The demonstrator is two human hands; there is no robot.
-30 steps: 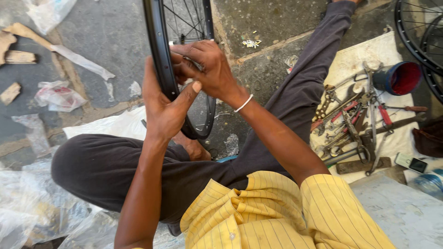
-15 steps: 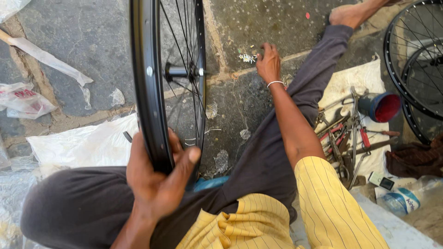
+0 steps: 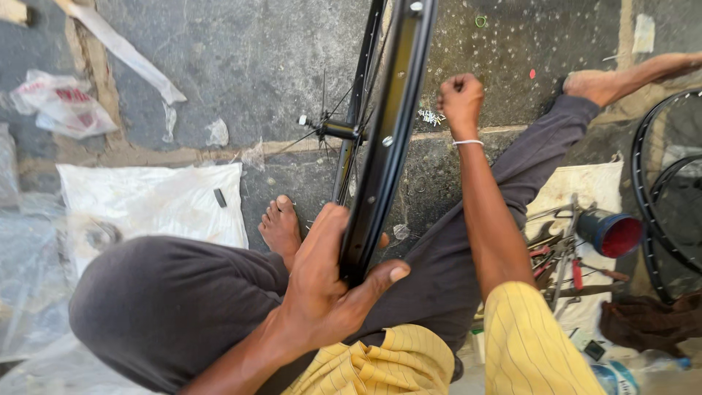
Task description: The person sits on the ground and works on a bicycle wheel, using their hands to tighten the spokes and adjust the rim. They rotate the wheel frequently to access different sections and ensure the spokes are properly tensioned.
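The black metal spoked bicycle wheel rim (image 3: 387,139) stood upright over the stone floor (image 3: 241,66), between the person's legs. The left hand (image 3: 329,281) clamped its lower edge. The right hand (image 3: 461,99) was fisted above small silver pieces (image 3: 431,117).

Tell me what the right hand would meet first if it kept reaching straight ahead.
The right hand, a closed fist, points away toward the stone floor. The way looks free until that paving; the small metal bits lie just left of it, though depth is unclear.
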